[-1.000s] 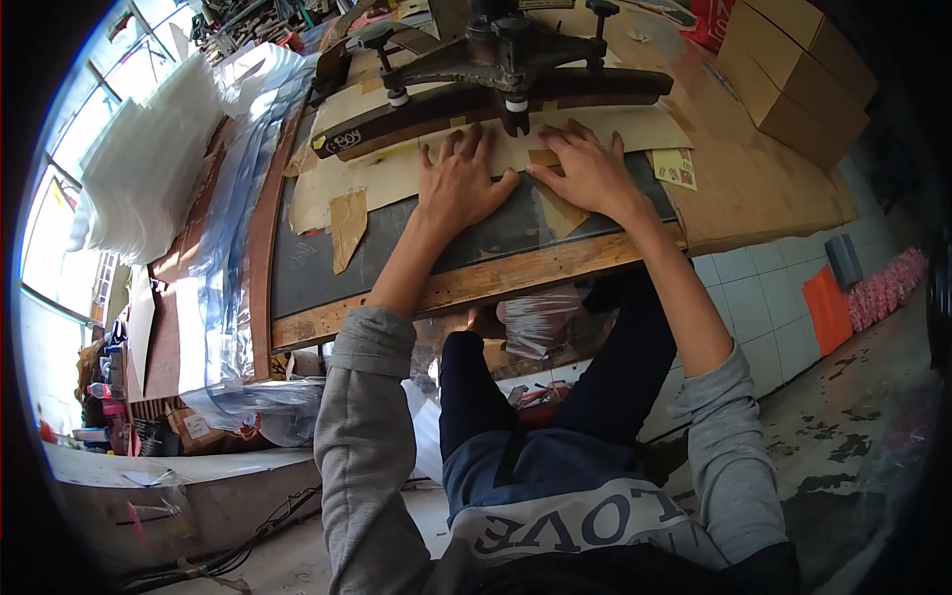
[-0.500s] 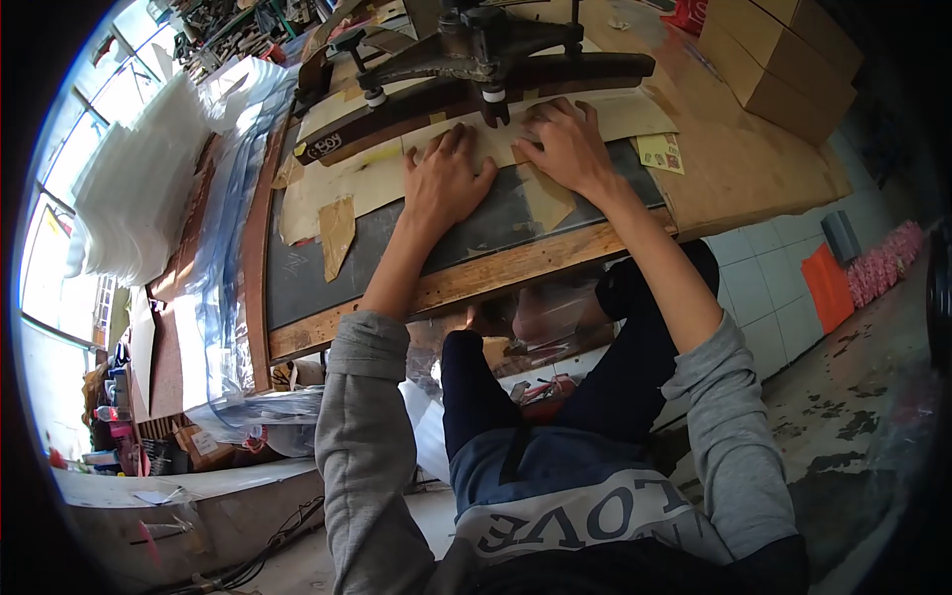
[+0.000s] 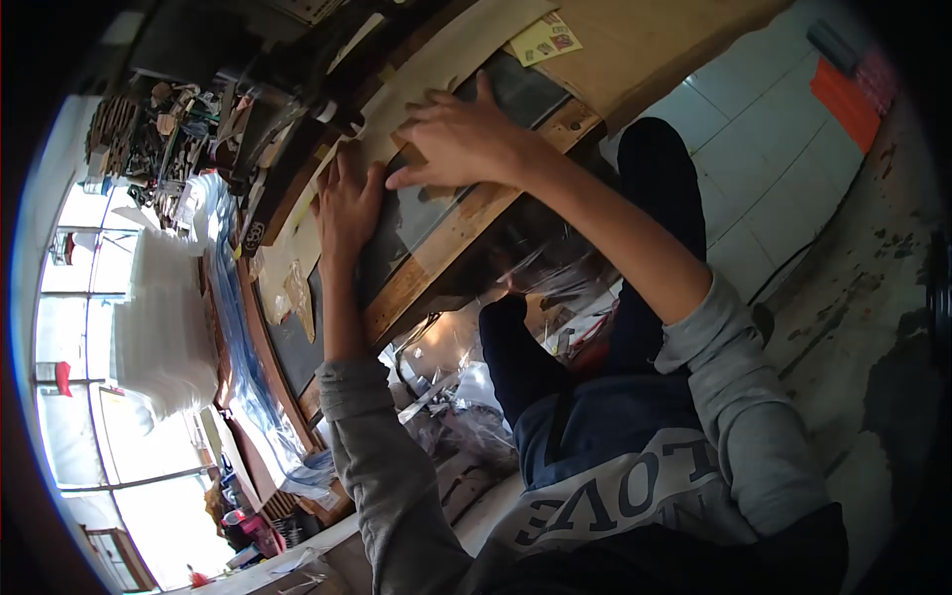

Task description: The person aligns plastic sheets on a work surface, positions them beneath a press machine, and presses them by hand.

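My left hand (image 3: 345,208) lies on a pale cardboard strip (image 3: 421,79), its fingers stretched toward a dark heavy bar (image 3: 288,188) with white lettering at its near end. Beside it, my right hand (image 3: 461,144) has its fingers spread over the strip, with its thumb pointing at the left hand. I cannot tell whether the right palm touches the surface. Under the strip is a dark flat plate (image 3: 412,213), edged by a wooden rail (image 3: 416,283). Brown tape (image 3: 297,297) hangs off the strip near its left end.
A yellow card (image 3: 543,42) lies beside the strip's far end. Stacked white foam sheets (image 3: 159,327) and clear bluish plastic (image 3: 233,307) stand at the left. Clear plastic bags (image 3: 466,412) sit below the bench. An orange item (image 3: 846,104) is on the right.
The view has turned, so the bench now runs diagonally. My right hand has moved closer to the left hand, its fingers more widely spread. The left hand remains at the strip.
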{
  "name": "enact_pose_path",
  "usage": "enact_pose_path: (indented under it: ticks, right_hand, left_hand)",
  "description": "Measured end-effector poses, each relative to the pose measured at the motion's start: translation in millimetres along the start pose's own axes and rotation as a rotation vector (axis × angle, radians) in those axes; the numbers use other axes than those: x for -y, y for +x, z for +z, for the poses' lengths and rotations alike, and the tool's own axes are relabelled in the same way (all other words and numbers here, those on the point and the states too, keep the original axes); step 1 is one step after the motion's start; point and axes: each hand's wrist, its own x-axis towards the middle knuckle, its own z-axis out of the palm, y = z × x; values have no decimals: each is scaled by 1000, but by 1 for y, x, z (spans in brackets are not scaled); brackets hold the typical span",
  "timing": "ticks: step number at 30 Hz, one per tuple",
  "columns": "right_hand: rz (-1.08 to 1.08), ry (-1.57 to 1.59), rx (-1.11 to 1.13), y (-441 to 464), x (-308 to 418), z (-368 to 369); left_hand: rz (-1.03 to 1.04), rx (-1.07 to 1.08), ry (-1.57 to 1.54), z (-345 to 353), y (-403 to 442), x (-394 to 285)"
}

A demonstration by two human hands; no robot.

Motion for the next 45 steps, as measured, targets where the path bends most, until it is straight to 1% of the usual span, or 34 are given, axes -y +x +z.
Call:
enact_pose_path:
  ticks: [1, 6, 7, 10, 11, 14, 16, 22, 25, 32, 34, 37, 40, 43, 45]
  right_hand:
    - [-5, 24, -32, -10, 4, 0]
    - [-67, 123, -230, -41, 14, 7]
    - [-72, 97, -339, -43, 13, 11]
    - [-101, 157, -337, -50, 8, 8]
    - [-81, 154, -348, -51, 6, 7]
    - [-61, 116, -341, -54, 3, 7]
    - [-52, 164, -338, -58, 1, 3]
    - [-41, 166, -324, -60, 2, -2]
    - [-64, 224, -295, -63, -5, -8]
    - [-10, 236, -414, -59, 1, 0]
    - [-21, 200, -419, -59, 2, 2]
    - [-27, 188, -371, -59, 2, -1]
    - [-22, 237, -387, -58, 1, -1]
    - [13, 235, -456, -56, 4, 4]
    - [1, 236, -436, -58, 3, 3]
  left_hand:
    - [63, -11, 42, 14, 4, 21]
    - [229, -8, 131, 14, 4, 39]
    - [251, 11, 151, 13, 3, 37]
    - [327, 43, 150, 2, 4, 17]
    - [359, 39, 170, 0, 6, 14]
    - [493, -5, 395, 5, 8, 27]
    - [534, -22, 465, 3, 7, 34]
    - [433, 37, 432, -2, -6, 18]
    - [389, 66, 424, -3, -10, 13]
    - [275, 126, 387, -1, -6, 1]
    - [236, 151, 381, -1, 1, -1]
    - [180, 177, 375, -2, 5, -3]
    - [137, 205, 379, -4, 9, -5]
    - [104, 222, 382, -8, 9, -6]
    - [82, 228, 387, -9, 9, -7]
